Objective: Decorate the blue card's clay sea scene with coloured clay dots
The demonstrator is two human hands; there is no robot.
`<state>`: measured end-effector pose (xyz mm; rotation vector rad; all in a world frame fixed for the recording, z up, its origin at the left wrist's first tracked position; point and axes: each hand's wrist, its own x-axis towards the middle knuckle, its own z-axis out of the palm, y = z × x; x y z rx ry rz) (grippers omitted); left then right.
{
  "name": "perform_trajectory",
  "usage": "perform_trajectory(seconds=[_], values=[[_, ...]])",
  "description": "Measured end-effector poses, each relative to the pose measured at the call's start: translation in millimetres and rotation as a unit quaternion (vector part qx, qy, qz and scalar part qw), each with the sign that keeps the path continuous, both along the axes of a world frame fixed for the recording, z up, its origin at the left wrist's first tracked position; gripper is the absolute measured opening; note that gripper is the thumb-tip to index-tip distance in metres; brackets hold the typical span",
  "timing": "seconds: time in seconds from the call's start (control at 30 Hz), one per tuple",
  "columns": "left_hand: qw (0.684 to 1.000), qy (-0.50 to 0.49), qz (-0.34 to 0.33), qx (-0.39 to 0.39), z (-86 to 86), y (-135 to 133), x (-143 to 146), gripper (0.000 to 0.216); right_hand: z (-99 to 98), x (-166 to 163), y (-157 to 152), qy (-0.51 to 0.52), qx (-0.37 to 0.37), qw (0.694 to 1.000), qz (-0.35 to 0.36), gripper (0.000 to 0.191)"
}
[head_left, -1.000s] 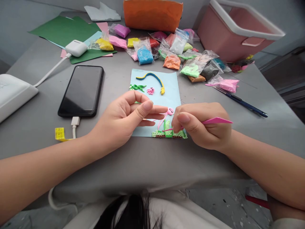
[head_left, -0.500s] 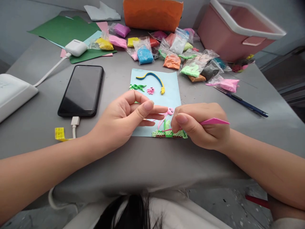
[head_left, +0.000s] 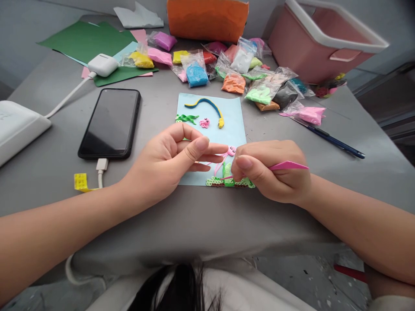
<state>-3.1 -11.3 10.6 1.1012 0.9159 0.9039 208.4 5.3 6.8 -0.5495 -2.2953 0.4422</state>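
Near the middle of the grey surface (head_left: 214, 220) lies a sheet of light blue paper (head_left: 233, 123) decorated with small coloured shapes. Over its left part is the left hand (head_left: 171, 160), with the thumb bent towards the forefinger and the other fingers stretched to the right; whether anything is pinched there, I cannot tell. Across from it, the right hand (head_left: 272, 170) is closed around a pink tool (head_left: 290, 165). The tool's broad end sticks out to the right, and its thin tip points left over the rows of green and brown rings (head_left: 215, 181) along the near edge of the paper; whether the tip touches them is unclear. Just left of the right hand shows a pink figure (head_left: 231, 150) with eyes and long strands. Higher on the sheet are a smaller pink figure (head_left: 204, 123), a green plant shape (head_left: 187, 118) and a curved blue and yellow strip (head_left: 212, 103). A phone (head_left: 110, 123) lies to the left, a pen (head_left: 337, 141) to the right, and bags of coloured clay (head_left: 196, 74) behind, beside a pink bin (head_left: 292, 52).
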Motion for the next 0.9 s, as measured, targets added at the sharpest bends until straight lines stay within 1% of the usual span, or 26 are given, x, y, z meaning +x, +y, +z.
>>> perform_trajectory(seconds=[0.13, 0.2, 0.37, 0.43, 0.53, 0.63, 0.73, 0.83, 0.9], values=[[1.000, -0.002, 0.005, 0.000, -0.3, 0, 0, 0.028, -1.3, 0, 0, -0.005, 0.000, 1.000, -0.007, 0.037], [1.000, -0.004, 0.005, 0.001, -0.6, 1, -1, 0.027, -4.5, 0, -2, 0.014, -0.013, 1.000, -0.010, 0.038], [1.000, 0.001, -0.008, 0.007, -1.3, 2, -2, 0.026, -9.8, 2, -6, 0.083, -0.123, 0.988, -0.042, 0.045], [1.000, 0.001, -0.009, 0.008, -1.6, 2, -2, 0.027, -9.7, 3, -7, 0.092, -0.137, 0.985, -0.048, 0.048], [1.000, -0.002, -0.013, 0.012, -2.3, 3, -2, 0.029, -9.7, 3, -7, 0.077, -0.117, 0.989, -0.044, 0.046], [0.999, 0.015, -0.020, 0.033, -2.7, 3, -4, 0.025, -11.3, 3, -6, 0.068, -0.099, 0.992, -0.034, 0.043], [0.995, 0.067, -0.016, 0.077, -1.6, 4, -6, 0.024, -13.6, 2, -4, 0.111, -0.098, 0.988, -0.036, 0.043], [0.986, 0.112, -0.007, 0.121, 0.2, 5, -7, 0.021, -13.9, 0, -1, 0.196, -0.031, 0.978, -0.063, 0.042], [0.984, 0.119, -0.009, 0.133, 0.5, 5, -6, 0.015, -11.9, -1, -1, 0.179, 0.011, 0.978, -0.109, 0.041]])
